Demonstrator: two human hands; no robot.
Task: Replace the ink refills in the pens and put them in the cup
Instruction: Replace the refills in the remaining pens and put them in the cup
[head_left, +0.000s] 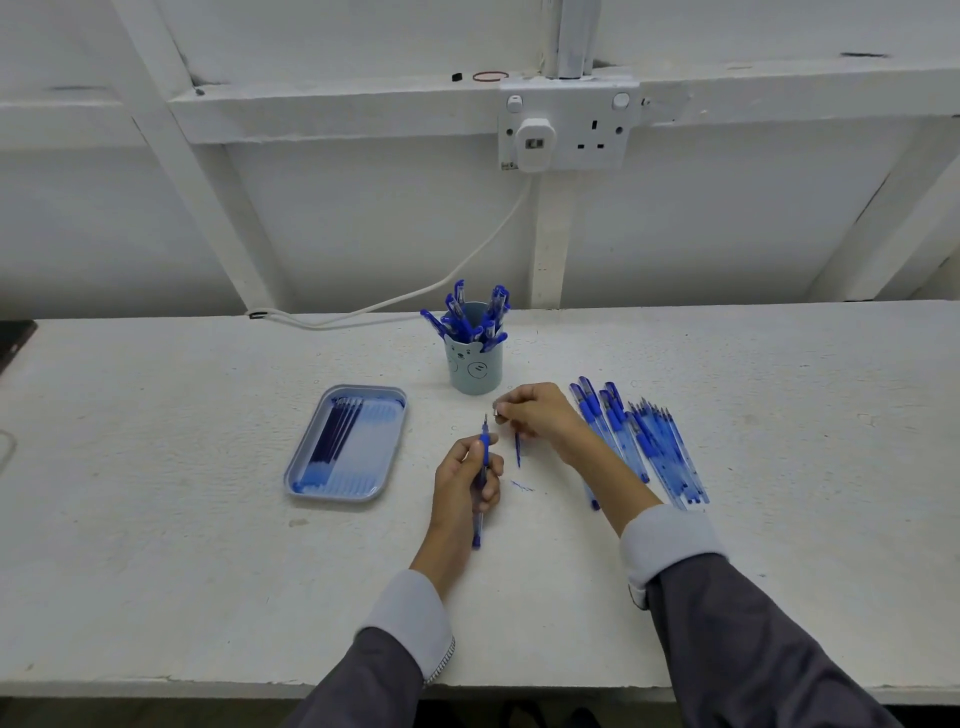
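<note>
Rough table (208, 545) | left hand (466, 483) grips slim pen (484, 446) | right hand (537, 415) pinches tip (497, 414)

I am looking across a rough white table (208, 545) that is running the whole width of my feed and meeting a white wall (363, 223) braced with a level beam (337, 111) and slanting struts. On that beam a double socket (597, 132) is carrying a white plug (535, 140), its cable (470, 262) is drooping to the tabletop, and a pale pipe (571, 36) is rising above. Soft, even light is falling everywhere.
</note>
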